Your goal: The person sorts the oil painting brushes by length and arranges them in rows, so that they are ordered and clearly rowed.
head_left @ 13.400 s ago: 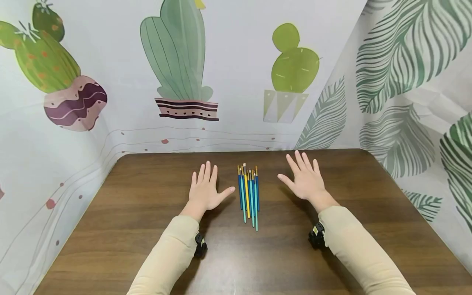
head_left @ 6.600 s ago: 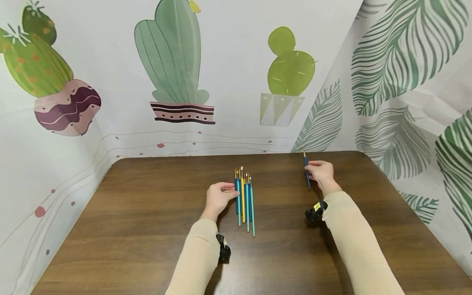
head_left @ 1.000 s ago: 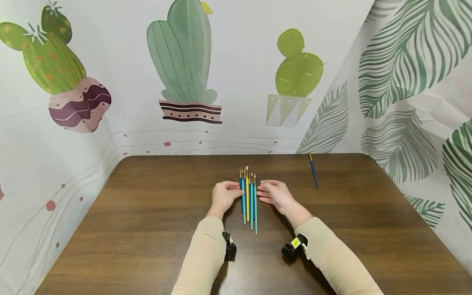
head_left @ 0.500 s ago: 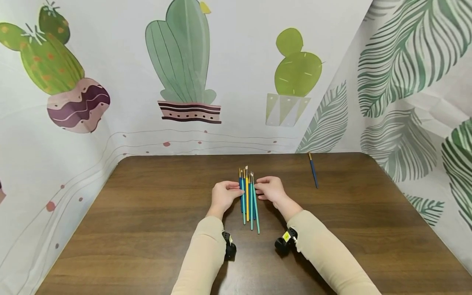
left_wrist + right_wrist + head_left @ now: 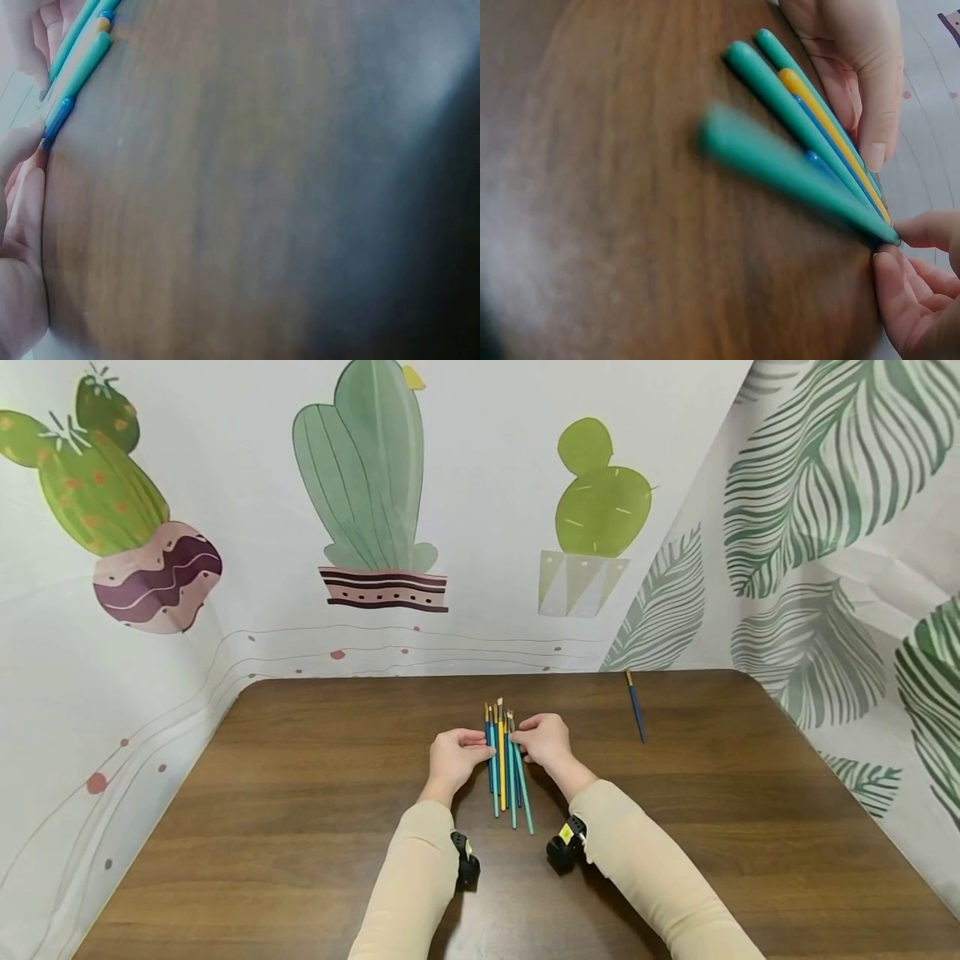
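A bunch of paintbrushes (image 5: 502,777) with teal, blue and yellow handles lies bristles-away on the table. My left hand (image 5: 452,762) holds the bunch's left side, its thumb over the outer handles and its fingers beside them. On the other side, my right hand (image 5: 545,742) pinches the rightmost teal paintbrush (image 5: 527,806) near its bristle end between thumb and finger. That brush slants away from the others, lower end to the right. In the right wrist view its handle (image 5: 780,169) spreads apart from the yellow-handled paintbrush (image 5: 829,127) and the remaining teal ones.
A single blue paintbrush (image 5: 636,708) lies slanted by the table's far edge, right of the bunch. The brown wooden table (image 5: 315,810) meets a wall (image 5: 487,527) printed with cacti and leaves. Black cameras (image 5: 566,846) sit on both wrists.
Earlier, both hands lay spread beside the bunch; the right hand then carried a blue paintbrush to the far right. Now it pinches a teal paintbrush, whose lower end has swung right. Left hand stays.
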A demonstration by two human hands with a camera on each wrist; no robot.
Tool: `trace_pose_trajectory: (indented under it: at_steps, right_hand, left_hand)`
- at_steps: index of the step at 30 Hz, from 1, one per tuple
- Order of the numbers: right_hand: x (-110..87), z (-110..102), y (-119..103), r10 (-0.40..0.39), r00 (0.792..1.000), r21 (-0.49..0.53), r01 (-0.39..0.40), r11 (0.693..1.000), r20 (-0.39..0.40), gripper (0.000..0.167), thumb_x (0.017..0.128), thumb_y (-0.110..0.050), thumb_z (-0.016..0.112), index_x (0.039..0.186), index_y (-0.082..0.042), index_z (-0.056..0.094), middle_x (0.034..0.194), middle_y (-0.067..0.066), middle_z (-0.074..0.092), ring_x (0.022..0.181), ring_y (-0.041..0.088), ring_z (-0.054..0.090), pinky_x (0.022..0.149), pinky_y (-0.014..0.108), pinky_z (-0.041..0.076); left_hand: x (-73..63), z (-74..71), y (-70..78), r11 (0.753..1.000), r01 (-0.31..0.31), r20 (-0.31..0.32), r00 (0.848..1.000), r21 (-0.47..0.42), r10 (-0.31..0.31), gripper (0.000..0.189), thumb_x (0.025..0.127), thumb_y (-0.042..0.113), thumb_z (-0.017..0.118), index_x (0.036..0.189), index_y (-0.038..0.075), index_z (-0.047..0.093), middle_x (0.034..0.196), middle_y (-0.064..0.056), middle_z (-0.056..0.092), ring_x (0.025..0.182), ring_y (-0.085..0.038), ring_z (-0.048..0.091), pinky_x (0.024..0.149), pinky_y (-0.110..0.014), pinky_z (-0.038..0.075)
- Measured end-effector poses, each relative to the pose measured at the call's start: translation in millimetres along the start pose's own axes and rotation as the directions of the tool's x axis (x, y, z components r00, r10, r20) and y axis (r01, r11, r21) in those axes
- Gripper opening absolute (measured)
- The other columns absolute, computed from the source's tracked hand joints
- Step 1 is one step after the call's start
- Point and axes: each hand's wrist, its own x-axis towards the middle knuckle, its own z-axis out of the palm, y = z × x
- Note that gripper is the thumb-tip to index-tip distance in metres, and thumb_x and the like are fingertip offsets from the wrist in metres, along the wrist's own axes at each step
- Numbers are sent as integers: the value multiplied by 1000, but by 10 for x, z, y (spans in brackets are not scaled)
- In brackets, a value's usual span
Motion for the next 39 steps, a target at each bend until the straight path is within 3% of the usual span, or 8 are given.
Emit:
trace_pose_trajectory:
  at_steps: [24,39]
  right_hand:
    - [-20,-95,-15,34,999,98,-36,995,19,23,84,-10,67,104,2,67,78,10,65,59,11,59,51,25,54]
    - [-85,-241,-37,-3,999,159,-3,987,38,26,83,-7,66,106,6,66,83,12,69,57,9,59,52,25,54]
  left_hand:
    - [-13,-5,10,1000,7,-1,1000,12,-7,29,75,11,79,101,2,71,94,-11,73,87,-19,71,80,-32,56]
    - [-3,10,-8,1000,-4,-10,1000,7,4,28,74,10,79,100,2,71,94,-11,73,87,-19,71,79,-31,56]
